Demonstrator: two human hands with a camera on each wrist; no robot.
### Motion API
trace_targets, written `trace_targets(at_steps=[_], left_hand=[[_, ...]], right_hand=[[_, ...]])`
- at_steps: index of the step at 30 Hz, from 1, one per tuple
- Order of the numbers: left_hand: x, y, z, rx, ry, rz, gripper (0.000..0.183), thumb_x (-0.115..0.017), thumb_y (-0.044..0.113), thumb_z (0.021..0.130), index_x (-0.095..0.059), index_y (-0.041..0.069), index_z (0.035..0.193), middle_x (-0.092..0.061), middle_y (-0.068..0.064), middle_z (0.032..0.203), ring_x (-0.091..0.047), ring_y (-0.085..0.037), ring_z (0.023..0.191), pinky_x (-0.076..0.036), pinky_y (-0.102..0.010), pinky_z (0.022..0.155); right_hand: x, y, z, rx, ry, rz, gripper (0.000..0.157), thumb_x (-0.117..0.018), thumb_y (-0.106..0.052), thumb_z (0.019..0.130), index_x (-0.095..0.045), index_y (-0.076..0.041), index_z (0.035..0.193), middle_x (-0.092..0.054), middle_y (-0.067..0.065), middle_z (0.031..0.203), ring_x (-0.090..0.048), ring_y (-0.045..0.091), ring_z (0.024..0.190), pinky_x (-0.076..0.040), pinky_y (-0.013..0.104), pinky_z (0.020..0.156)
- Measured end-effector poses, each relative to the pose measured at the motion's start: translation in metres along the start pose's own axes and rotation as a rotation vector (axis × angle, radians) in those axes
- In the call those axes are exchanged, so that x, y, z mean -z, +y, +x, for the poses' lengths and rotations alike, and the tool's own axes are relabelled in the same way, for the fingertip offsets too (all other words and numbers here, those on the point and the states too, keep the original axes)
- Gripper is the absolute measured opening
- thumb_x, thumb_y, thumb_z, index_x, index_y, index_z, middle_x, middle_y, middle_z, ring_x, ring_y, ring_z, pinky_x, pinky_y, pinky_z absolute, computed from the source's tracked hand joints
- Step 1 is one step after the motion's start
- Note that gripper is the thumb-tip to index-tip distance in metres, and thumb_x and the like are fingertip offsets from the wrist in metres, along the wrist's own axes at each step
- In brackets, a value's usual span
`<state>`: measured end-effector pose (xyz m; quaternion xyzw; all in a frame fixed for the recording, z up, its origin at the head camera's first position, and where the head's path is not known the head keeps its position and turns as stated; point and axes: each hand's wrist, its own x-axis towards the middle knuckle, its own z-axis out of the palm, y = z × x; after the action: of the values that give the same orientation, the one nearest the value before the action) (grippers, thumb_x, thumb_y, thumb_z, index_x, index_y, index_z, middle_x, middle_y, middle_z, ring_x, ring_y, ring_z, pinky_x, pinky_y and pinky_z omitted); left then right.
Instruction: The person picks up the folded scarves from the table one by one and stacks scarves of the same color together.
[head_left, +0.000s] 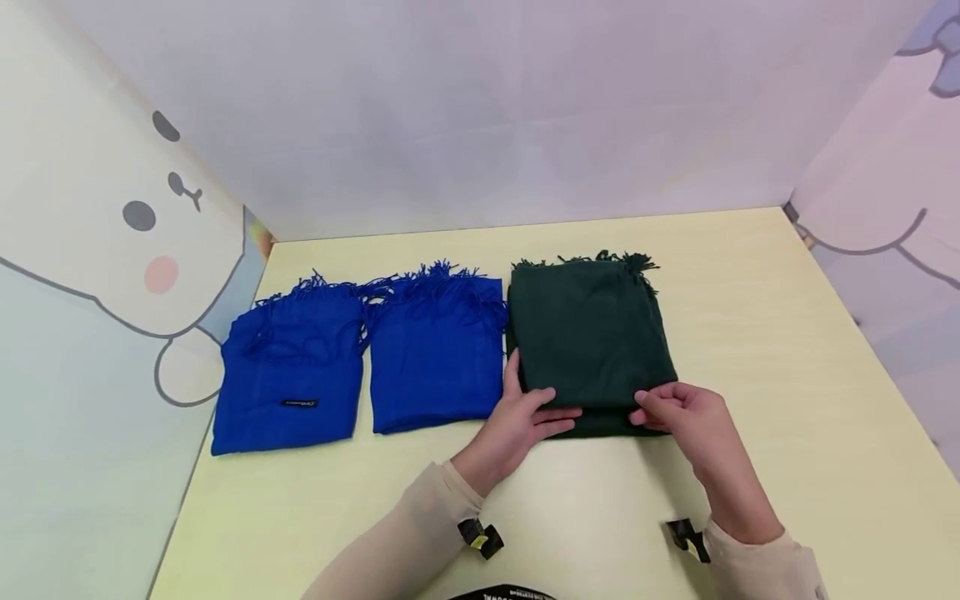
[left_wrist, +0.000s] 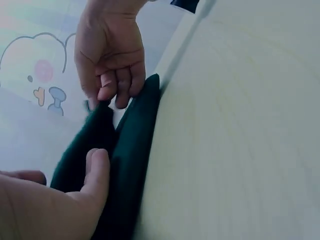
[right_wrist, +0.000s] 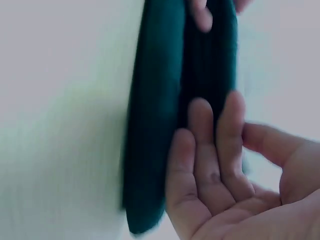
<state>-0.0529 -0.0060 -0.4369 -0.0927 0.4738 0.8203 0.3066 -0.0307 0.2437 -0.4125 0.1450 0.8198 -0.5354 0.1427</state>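
Observation:
A folded dark green scarf (head_left: 592, 333) with fringe along its far edge lies at the centre right of the table in the head view. My left hand (head_left: 510, 425) holds the near left part of its upper layer, thumb on top and fingers under. At the near right corner my right hand (head_left: 697, 421) pinches the same layer between thumb and fingers. Both wrist views show the upper layer lifted at the near edge, with a gap above the thick lower fold (left_wrist: 137, 135). In the right wrist view, several fingers (right_wrist: 202, 145) reach into that gap.
Left of the green scarf lie two folded blue scarves, one (head_left: 438, 367) close beside it and one (head_left: 292, 375) farther left with a small black label (head_left: 300, 403). They rest on a pale yellow table (head_left: 787, 375), with a light wall (head_left: 487, 125) behind it.

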Motion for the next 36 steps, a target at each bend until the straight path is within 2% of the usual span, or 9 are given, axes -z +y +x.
trace_targets(at_steps=[6, 11, 14, 18, 22, 27, 29, 32, 36], left_hand=[[0.036, 0.010, -0.021, -0.060, -0.100, 0.402, 0.074, -0.052, 0.015, 0.104, -0.010, 0.051, 0.153, -0.049, -0.026, 0.138, -0.069, -0.033, 0.104, -0.055, -0.043, 0.092], [0.080, 0.039, -0.050, -0.198, -0.037, 0.484, 0.048, -0.047, 0.022, 0.107, -0.034, 0.016, 0.152, -0.060, -0.021, 0.130, -0.066, -0.034, 0.106, -0.055, -0.045, 0.092], [0.105, 0.049, -0.069, -0.354, 0.179, 0.401, 0.039, -0.049, 0.021, 0.106, -0.048, -0.001, 0.139, -0.064, -0.019, 0.119, -0.068, -0.026, 0.097, -0.057, -0.038, 0.084], [0.137, 0.051, -0.093, -0.513, 0.567, 0.174, 0.029, -0.052, 0.010, 0.104, -0.053, -0.009, 0.126, -0.065, -0.007, 0.095, -0.060, -0.015, 0.076, -0.052, -0.025, 0.066], [0.168, 0.055, -0.116, -0.549, 0.870, 0.025, 0.017, -0.050, 0.004, 0.103, -0.055, -0.001, 0.118, -0.050, 0.000, 0.084, -0.044, -0.010, 0.066, -0.040, -0.021, 0.055], [0.208, 0.060, -0.148, -0.571, 1.096, 0.037, 0.018, -0.052, 0.003, 0.100, -0.052, 0.016, 0.112, -0.044, 0.003, 0.090, -0.039, -0.008, 0.066, -0.036, -0.017, 0.054], [0.221, 0.061, -0.163, -0.519, 1.183, 0.142, 0.020, -0.054, 0.007, 0.100, -0.050, 0.021, 0.113, -0.045, 0.004, 0.089, -0.040, -0.007, 0.067, -0.036, -0.016, 0.054], [0.237, 0.063, -0.186, -0.304, 1.292, 0.465, 0.029, -0.055, 0.023, 0.100, -0.046, 0.020, 0.128, -0.049, 0.009, 0.084, -0.044, -0.006, 0.068, -0.037, -0.020, 0.058], [0.248, 0.069, -0.206, 0.018, 1.273, 0.873, 0.058, -0.044, 0.044, 0.101, -0.040, 0.005, 0.143, -0.061, 0.008, 0.079, -0.055, -0.006, 0.064, -0.040, -0.024, 0.059]], right_hand=[[0.000, -0.003, -0.011, 0.109, 0.134, -0.490, 0.044, -0.060, -0.051, 0.097, -0.067, -0.012, 0.079, -0.067, -0.006, 0.063, -0.055, 0.017, 0.062, -0.040, 0.032, 0.055], [-0.014, -0.019, -0.015, 0.259, 0.230, -0.492, 0.040, -0.059, -0.045, 0.099, -0.064, -0.013, 0.075, -0.060, -0.008, 0.055, -0.052, 0.015, 0.052, -0.039, 0.031, 0.051], [-0.036, -0.026, -0.013, 0.375, 0.171, -0.419, 0.035, -0.062, -0.043, 0.098, -0.064, -0.018, 0.074, -0.058, -0.011, 0.055, -0.054, 0.012, 0.051, -0.041, 0.029, 0.050], [-0.077, -0.036, -0.012, 0.468, -0.070, -0.327, 0.028, -0.065, -0.042, 0.097, -0.063, -0.023, 0.075, -0.056, -0.014, 0.056, -0.053, 0.008, 0.049, -0.041, 0.026, 0.046], [-0.119, -0.050, -0.013, 0.507, -0.296, -0.306, 0.023, -0.065, -0.036, 0.097, -0.064, -0.026, 0.077, -0.055, -0.016, 0.055, -0.052, 0.006, 0.050, -0.043, 0.025, 0.050], [-0.156, -0.066, -0.012, 0.560, -0.457, -0.304, 0.022, -0.065, -0.035, 0.097, -0.063, -0.026, 0.077, -0.056, -0.016, 0.055, -0.054, 0.004, 0.052, -0.045, 0.024, 0.053], [-0.168, -0.070, -0.009, 0.558, -0.528, -0.269, 0.024, -0.065, -0.036, 0.097, -0.066, -0.022, 0.078, -0.059, -0.015, 0.056, -0.052, 0.005, 0.050, -0.041, 0.023, 0.050], [-0.182, -0.072, -0.003, 0.513, -0.621, -0.188, 0.027, -0.065, -0.035, 0.097, -0.069, -0.014, 0.081, -0.063, -0.011, 0.058, -0.045, 0.007, 0.046, -0.033, 0.022, 0.046], [-0.193, -0.071, 0.003, 0.438, -0.689, -0.090, 0.028, -0.066, -0.032, 0.097, -0.070, -0.006, 0.086, -0.067, -0.005, 0.061, -0.038, 0.009, 0.044, -0.027, 0.023, 0.045]])
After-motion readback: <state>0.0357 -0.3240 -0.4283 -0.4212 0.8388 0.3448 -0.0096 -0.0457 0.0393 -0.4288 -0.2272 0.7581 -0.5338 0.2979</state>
